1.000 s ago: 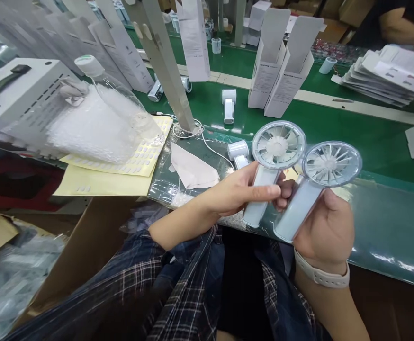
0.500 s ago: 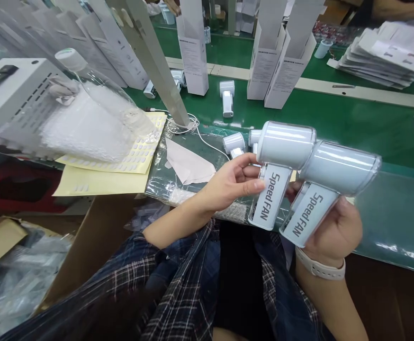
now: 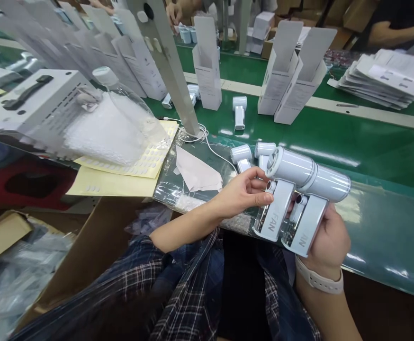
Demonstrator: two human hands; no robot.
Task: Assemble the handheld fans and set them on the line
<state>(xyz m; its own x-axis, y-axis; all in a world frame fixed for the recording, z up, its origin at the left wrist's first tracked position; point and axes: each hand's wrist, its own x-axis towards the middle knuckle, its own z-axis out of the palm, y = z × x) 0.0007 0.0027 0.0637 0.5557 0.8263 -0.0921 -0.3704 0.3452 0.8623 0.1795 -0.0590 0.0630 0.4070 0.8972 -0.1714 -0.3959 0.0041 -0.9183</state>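
Two pale blue handheld fans are held up side by side in front of me, their barrels touching. My left hand [image 3: 247, 192] grips the left handheld fan [image 3: 281, 203] between thumb and fingers at its handle. Wrapped round the right handheld fan [image 3: 310, 220] from behind and the right side is my right hand [image 3: 329, 237], its fingers mostly hidden. Faded "FAN" lettering shows on both handles, and their narrow sides face partly towards me. Just beyond my left hand lie two more fans, a left one [image 3: 241, 156] and a right one [image 3: 265, 152].
A pinkish-white cloth [image 3: 198, 171] lies left of my hands, near a white cable [image 3: 216, 154] and a metal post [image 3: 178, 80]. Yellow sticker sheets [image 3: 118, 182] sit under a plastic bag [image 3: 103, 128]. Open white boxes [image 3: 297, 94] stand on the green belt. Other people's arms show at the back.
Both fans have turned in my hands, so their barrel ends and narrow handle sides now show more. They sit slightly lower, and the view has shifted a little.
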